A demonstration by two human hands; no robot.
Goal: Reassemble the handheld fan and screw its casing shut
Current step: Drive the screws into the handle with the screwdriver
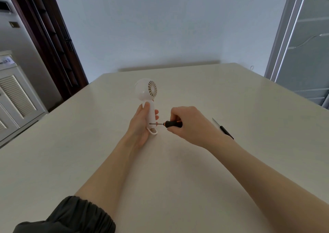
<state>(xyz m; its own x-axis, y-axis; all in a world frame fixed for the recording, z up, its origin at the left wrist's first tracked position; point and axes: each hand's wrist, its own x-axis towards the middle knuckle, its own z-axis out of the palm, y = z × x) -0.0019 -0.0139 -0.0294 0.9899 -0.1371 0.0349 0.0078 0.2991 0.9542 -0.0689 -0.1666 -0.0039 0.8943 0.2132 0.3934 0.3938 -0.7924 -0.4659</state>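
A pale cream counter [231, 97] stands against a plain light-blue wall [160, 22]. Beyond its far left corner is a dark wooden door frame [53, 42] and a white louvred cabinet [16, 97]. On the right is a frosted glass panel [306, 45].

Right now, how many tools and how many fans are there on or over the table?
Fans: 1, the white handheld fan, held by the left hand.
Tools: 2, the black screwdriver in the right hand, and a second black-handled tool lying on the table.
Total: 3.
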